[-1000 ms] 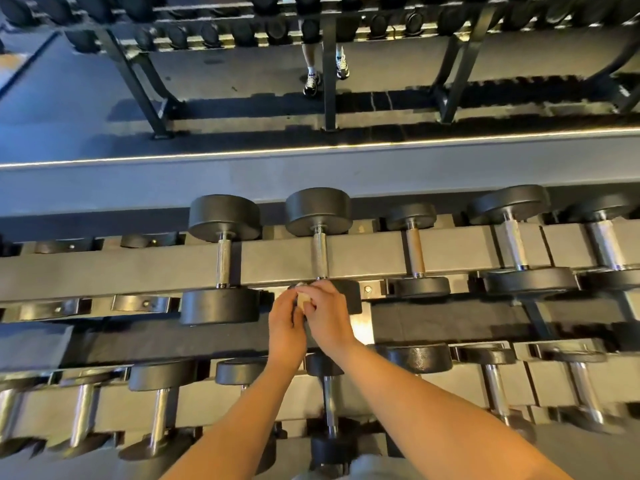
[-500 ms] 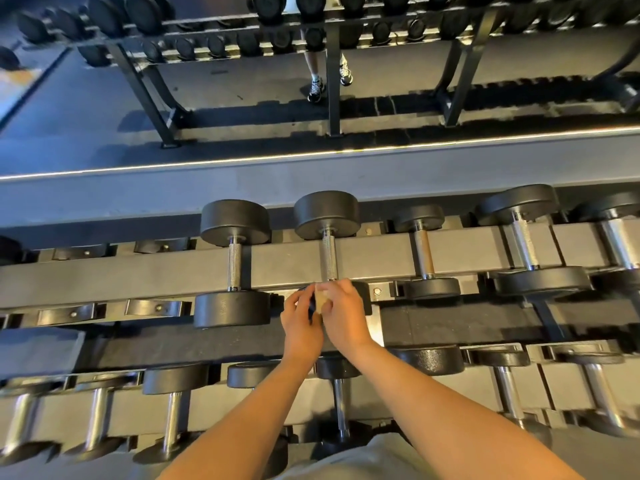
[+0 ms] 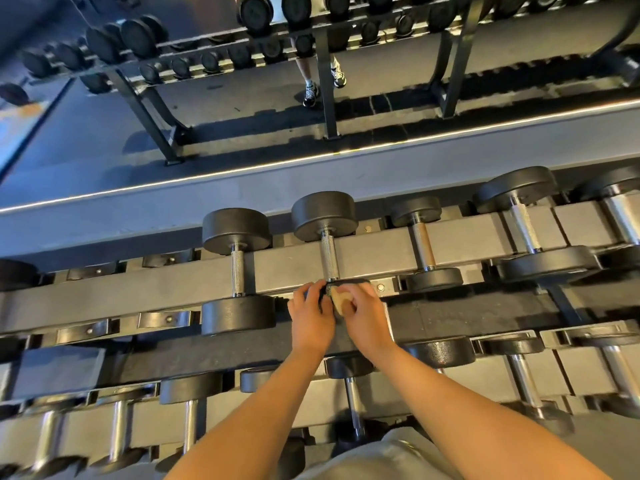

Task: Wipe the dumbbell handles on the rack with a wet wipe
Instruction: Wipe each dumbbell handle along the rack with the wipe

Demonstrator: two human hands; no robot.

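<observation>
My left hand (image 3: 310, 315) and my right hand (image 3: 365, 315) meet in front of the upper tier of the dumbbell rack (image 3: 138, 292). Between their fingertips they pinch a small beige wad, apparently the wet wipe (image 3: 341, 299). The hands cover most of the near head of a black dumbbell whose chrome handle (image 3: 327, 258) runs away from me across the rack beam. A second dumbbell's handle (image 3: 238, 271) lies to the left and a third one's handle (image 3: 421, 251) to the right.
More dumbbells fill the lower tier (image 3: 188, 427) below my forearms. Heavier ones sit at the upper right (image 3: 523, 226). Beyond a lit floor strip stands another rack (image 3: 325, 81), with a person's legs and sneakers (image 3: 310, 93) behind it.
My hands stay together at the same dumbbell's near head, and the beige wipe shows more between the fingers. The view has tilted, so the rack sits slanted in frame.
</observation>
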